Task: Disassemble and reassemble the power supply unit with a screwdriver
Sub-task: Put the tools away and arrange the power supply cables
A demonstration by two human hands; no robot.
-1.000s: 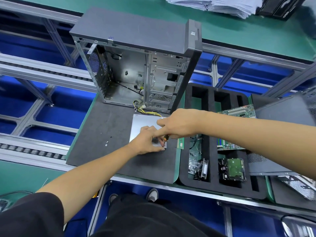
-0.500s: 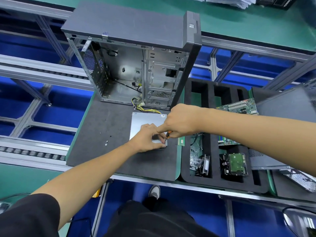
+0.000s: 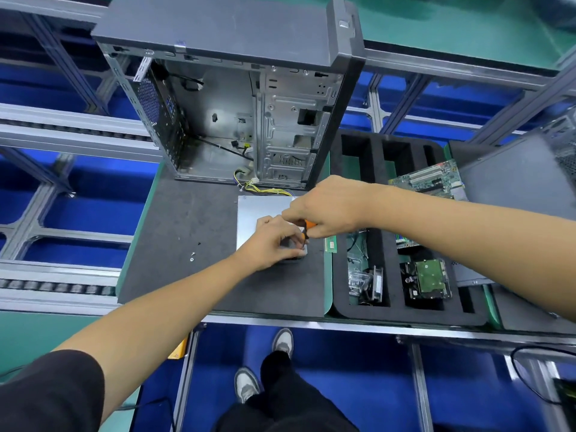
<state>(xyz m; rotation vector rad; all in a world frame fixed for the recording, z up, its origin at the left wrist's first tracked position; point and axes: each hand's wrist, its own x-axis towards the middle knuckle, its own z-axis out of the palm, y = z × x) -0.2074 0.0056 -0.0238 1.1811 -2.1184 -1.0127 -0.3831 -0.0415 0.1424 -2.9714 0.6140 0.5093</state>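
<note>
With the power supply unit (image 3: 258, 219) flat on the tabletop's dark mat (image 3: 187, 232), the left hand (image 3: 268, 241) should pin its near corner while the right hand (image 3: 324, 207), gripping the screwdriver (image 3: 307, 229), keeps it upright.

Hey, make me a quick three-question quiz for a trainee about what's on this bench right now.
1. True or false: the power supply is mounted inside the computer case.
2. Multiple choice: which hand holds the orange-handled screwdriver? A) left hand B) right hand C) neither
3. Fill in: the loose screws lie on the dark mat, to the ____ of the power supply.

Key:
1. False; it lies on the mat in front of the open case.
2. B; the left hand steadies the power supply's near right corner.
3. Left.
</note>
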